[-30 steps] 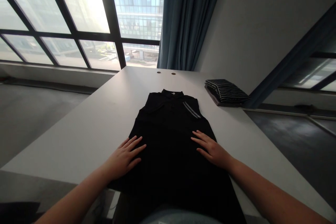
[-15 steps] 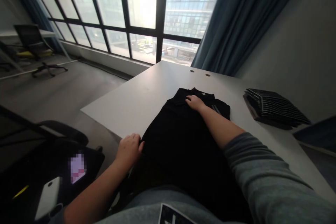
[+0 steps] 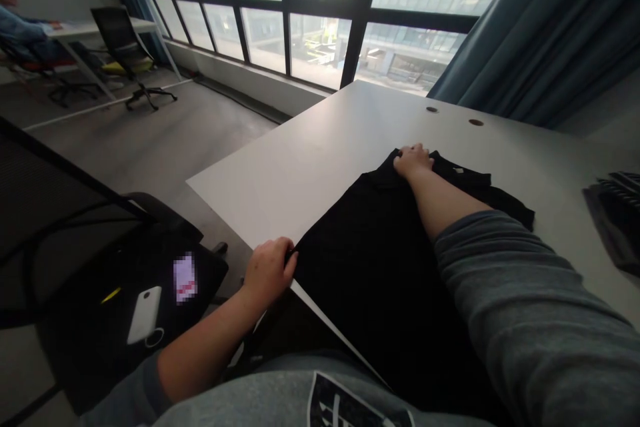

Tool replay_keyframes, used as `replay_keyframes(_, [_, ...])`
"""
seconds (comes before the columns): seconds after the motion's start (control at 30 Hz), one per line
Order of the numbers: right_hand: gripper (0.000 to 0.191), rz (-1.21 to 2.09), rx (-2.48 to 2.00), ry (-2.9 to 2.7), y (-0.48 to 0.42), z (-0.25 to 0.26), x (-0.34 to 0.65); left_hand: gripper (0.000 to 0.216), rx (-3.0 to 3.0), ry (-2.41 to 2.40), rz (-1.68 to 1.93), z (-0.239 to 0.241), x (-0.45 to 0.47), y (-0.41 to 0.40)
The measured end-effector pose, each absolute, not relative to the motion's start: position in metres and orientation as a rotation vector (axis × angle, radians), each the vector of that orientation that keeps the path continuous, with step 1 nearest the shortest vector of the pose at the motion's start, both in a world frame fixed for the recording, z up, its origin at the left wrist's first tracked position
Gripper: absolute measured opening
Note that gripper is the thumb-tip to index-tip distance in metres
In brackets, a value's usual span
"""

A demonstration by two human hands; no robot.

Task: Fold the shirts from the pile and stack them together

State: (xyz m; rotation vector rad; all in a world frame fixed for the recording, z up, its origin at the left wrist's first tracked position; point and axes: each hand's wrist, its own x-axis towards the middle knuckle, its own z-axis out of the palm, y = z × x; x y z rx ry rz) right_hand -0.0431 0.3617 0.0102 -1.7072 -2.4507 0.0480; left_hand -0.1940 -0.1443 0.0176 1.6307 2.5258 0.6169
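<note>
A black short-sleeved shirt [image 3: 380, 267] lies spread on the white table [image 3: 280, 180], its collar end away from me and a small pale label at the neck. My left hand [image 3: 270, 268] is closed on the shirt's near left corner at the table's front edge, thumb and fingers pinching the cloth. At the far left shoulder, beside the collar, my right hand [image 3: 415, 160] has its fingers curled into the fabric. My right forearm covers part of the shirt's upper half.
A stack of dark striped folded clothes [image 3: 617, 213] sits at the table's right. On the left, a black chair [image 3: 75, 340] bears a white power-bank-like object [image 3: 145, 315] and a blurred pinkish item [image 3: 185, 278]. Beyond, a person [image 3: 20, 23] sits at another desk near an office chair [image 3: 123, 47].
My right hand has gone from the shirt's chest to its left shoulder and taken hold there. The shirt's near left edge now lies along the table edge. The view has turned left.
</note>
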Motion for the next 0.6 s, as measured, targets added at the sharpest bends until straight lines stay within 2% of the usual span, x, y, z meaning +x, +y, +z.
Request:
replay_keyframes(0.1, [0.053,0.042,-1.529,-2.562,0.366,0.022,-0.076,0.008,1.701,2.479,0.636,0.018,-0.194,-0.150])
replay_keyframes(0.27, [0.068,0.258,-1.812,-2.602,0.358,0.021,-0.115,0.010,1.848,2.421,0.642,0.015,-0.191,-0.158])
replay_keyframes(0.43, [0.060,0.171,-1.870,-2.416,0.359,0.006,-0.109,0.011,1.898,2.391,0.649,0.013,-0.190,-0.159])
replay_keyframes(0.6, [0.062,0.158,-1.844,-2.423,0.380,-0.003,-0.090,0.015,1.871,2.369,0.612,0.016,-0.191,-0.159])
